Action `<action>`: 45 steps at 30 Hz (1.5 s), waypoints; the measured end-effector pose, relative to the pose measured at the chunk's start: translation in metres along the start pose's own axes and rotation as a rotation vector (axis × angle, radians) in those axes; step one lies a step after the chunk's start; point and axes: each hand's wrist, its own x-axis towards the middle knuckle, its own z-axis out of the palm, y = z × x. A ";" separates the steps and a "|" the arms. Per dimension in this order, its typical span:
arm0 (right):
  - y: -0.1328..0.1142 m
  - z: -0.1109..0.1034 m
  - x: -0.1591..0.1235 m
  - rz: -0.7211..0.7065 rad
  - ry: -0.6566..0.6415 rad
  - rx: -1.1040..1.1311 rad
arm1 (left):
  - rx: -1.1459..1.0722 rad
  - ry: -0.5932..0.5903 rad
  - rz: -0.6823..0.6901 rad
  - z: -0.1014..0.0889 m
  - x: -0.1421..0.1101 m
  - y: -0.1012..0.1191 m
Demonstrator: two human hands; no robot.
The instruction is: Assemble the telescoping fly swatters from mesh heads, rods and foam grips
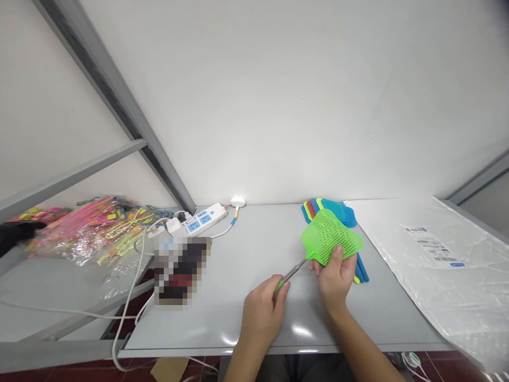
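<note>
Holding a green fly swatter (326, 229) over the gray table (191, 329), this person's got the grip (279, 286) in a closed left hand (263, 305) and the mesh head (334, 239) pinched in the right hand (336, 276), thumb (338, 253) on top. So it basically spans both hands, metal shaft (294, 271) slanting between them, more colorful swatters (342, 212) lying partly behind the head.

The scene is evenly and brightly lit; glare spots are thrown on the front of the table (238, 329), and shine on the plastic at both sides. Straight edges are bowed, and one patch is pixelated.
</note>
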 end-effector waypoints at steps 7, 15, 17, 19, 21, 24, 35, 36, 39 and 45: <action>0.001 -0.002 -0.002 0.038 -0.036 -0.006 | -0.036 -0.146 -0.088 -0.025 -0.005 0.011; -0.003 -0.004 0.003 0.128 -0.124 -0.002 | -0.488 -0.338 -0.205 -0.035 -0.008 0.019; -0.007 -0.005 0.004 0.167 -0.179 0.006 | -0.522 -0.314 -0.211 -0.036 -0.009 0.020; -0.011 -0.006 0.005 0.233 -0.263 0.011 | -0.535 -0.293 -0.204 -0.037 -0.009 0.021; -0.015 -0.007 0.007 0.295 -0.363 0.011 | -0.540 -0.289 -0.198 -0.037 -0.010 0.023; -0.020 -0.010 0.008 0.327 -0.463 -0.012 | -0.541 -0.290 -0.199 -0.039 -0.011 0.027; -0.022 -0.010 -0.007 0.323 -0.489 -0.040 | -0.597 -0.259 -0.223 -0.030 -0.023 0.036; -0.022 -0.009 -0.009 0.324 -0.480 -0.022 | -0.586 -0.256 -0.225 -0.029 -0.024 0.036; -0.023 -0.008 -0.011 0.353 -0.460 0.034 | -0.547 -0.247 -0.215 -0.029 -0.022 0.036; -0.022 -0.012 -0.004 0.410 -0.481 -0.019 | -0.535 -0.290 -0.210 -0.034 -0.014 0.038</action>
